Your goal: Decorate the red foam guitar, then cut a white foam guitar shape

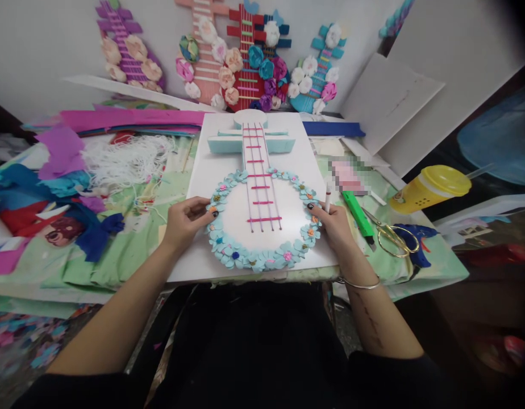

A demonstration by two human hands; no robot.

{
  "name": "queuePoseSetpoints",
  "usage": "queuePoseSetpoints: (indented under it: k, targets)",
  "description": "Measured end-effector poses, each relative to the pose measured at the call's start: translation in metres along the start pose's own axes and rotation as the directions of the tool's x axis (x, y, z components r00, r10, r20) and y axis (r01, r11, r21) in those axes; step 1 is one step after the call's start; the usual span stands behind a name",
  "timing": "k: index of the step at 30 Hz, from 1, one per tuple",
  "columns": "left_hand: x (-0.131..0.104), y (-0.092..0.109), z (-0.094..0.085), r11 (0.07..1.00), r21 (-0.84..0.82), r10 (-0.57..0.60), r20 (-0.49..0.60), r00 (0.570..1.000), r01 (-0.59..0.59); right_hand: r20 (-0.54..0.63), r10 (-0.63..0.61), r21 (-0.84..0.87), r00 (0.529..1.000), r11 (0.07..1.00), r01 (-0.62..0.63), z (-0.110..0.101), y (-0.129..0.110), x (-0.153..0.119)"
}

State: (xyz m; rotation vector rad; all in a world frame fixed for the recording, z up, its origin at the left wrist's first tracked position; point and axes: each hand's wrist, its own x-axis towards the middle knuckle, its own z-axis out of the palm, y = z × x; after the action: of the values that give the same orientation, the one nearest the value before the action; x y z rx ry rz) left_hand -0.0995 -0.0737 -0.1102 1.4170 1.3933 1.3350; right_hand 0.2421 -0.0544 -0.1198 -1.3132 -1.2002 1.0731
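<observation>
Lute model (256,196): lay face up on a white board (304,165) at the near middle of the table (98,270), its pale, round body edged with light-blue petals (283,255).
Long axis: ran from near to far, leaning slightly left at the far end.
Neck and head: pointed away from the person, with the round body at the near end; light-blue peg bars (228,146) crossed the neck from left to right.
Left hand (186,221): gripped the body's left rim, thumb on the petals and fingers bent.
Right hand (336,227): gripped the right rim, thumb on the petals.
Hidden fingers: most of the right hand's lay out of sight behind the thumb and palm.
White stick (328,196): rose just beyond the right thumb; whether it was held, one cannot tell.
Pixelated patch (348,176): blurred something pinkish on the right, beyond a green cutter (358,216).
Standing lutes (245,102): lined the far wall, some tops cut off.
Floor scraps (24,341): showed at near left, too blurred to tell apart.
Far right: faded into darkness beyond a yellow cup (430,188).
</observation>
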Motion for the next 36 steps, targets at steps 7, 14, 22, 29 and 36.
queuePoseSetpoints:
  k: [7,14,22,29,36]
  targets:
    - [-0.001,0.000,0.000,0.996,0.087,0.027,-0.003,1.000,-0.027,0.002,0.000,-0.052,1.000,0.999,0.000,-0.001,0.000,-0.001]
    - [-0.002,-0.010,-0.003,0.997,0.069,0.044,0.013,0.999,-0.045,-0.017,0.009,-0.094,1.000,0.996,-0.011,-0.002,0.001,0.001]
    - [-0.003,-0.004,-0.003,0.994,0.097,0.047,0.046,0.998,-0.051,-0.016,0.012,-0.142,1.000,0.990,-0.014,-0.001,-0.003,-0.002]
    - [-0.004,0.003,-0.002,0.982,0.173,0.072,0.022,0.997,-0.075,-0.009,0.004,-0.197,1.000,0.980,-0.005,0.002,-0.011,-0.005]
    - [-0.003,0.007,-0.002,0.962,0.241,0.129,0.013,0.992,-0.129,-0.017,-0.026,-0.225,1.000,0.974,0.021,0.006,-0.020,-0.007]
